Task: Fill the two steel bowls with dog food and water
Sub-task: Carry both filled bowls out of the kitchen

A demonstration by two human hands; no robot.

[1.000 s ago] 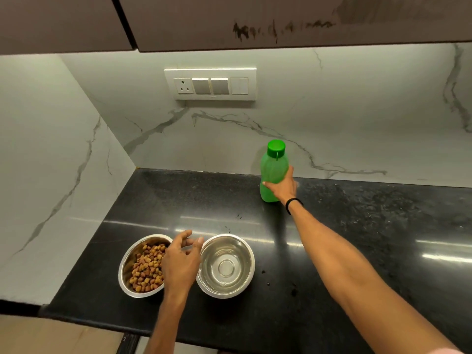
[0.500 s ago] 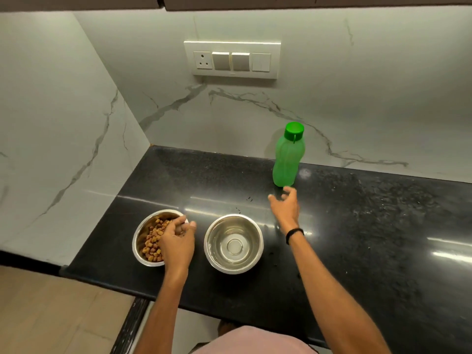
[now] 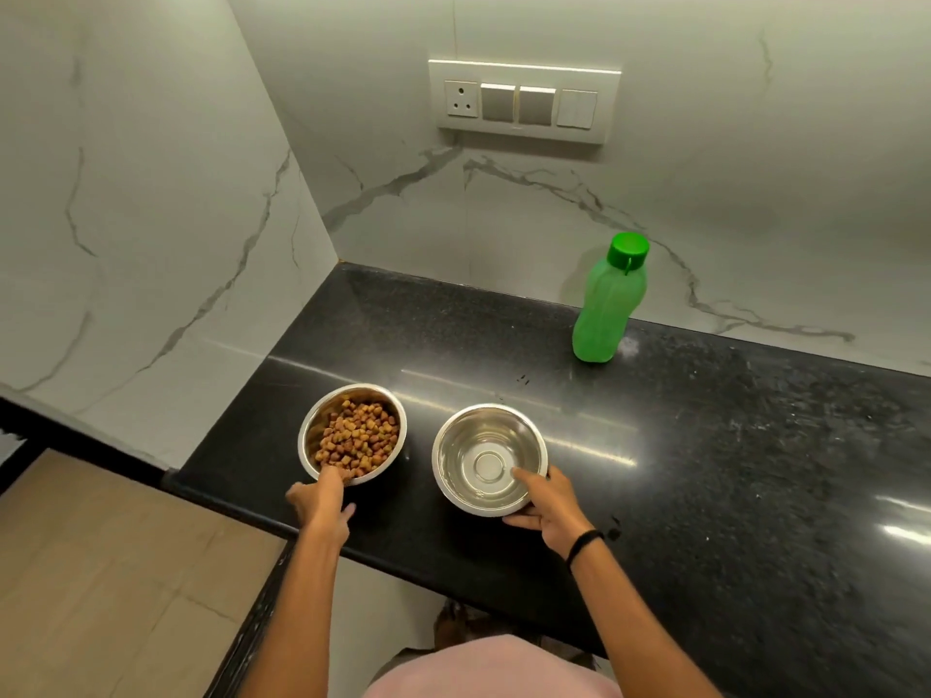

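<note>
Two steel bowls sit side by side, apart, near the front edge of the black worktop [image 3: 705, 445]. Food bowl [image 3: 311, 430] on the left holds brown kibble [image 3: 358, 435], heaped across most of the inside. Water bowl [image 3: 446, 445] on the right looks shiny and clear inside w/ a round base ring; can't tell for sure how much water is in it.

Left hand [image 3: 322, 501] is at the near rim of the food bowl: its fingers [image 3: 336, 477] reach over the rim & touch the kibble edge, thumb outside below the rim, so it's pinching the rim. Right hand [image 3: 549, 506] is at the near-right rim of the water bowl: thumb [image 3: 524, 477] over the rim inside, fingers curled along the outside wall underneath, holding the bowl. Black band [image 3: 584, 541] on the right wrist.

Green bottle [image 3: 607, 309] stands upright w/ cap on, at the back of the worktop by the marble wall, well apart from both bowls & hands. Switch plate [image 3: 524, 100] on the wall above. Pink shirt [image 3: 493, 667] at bottom of view.
</note>
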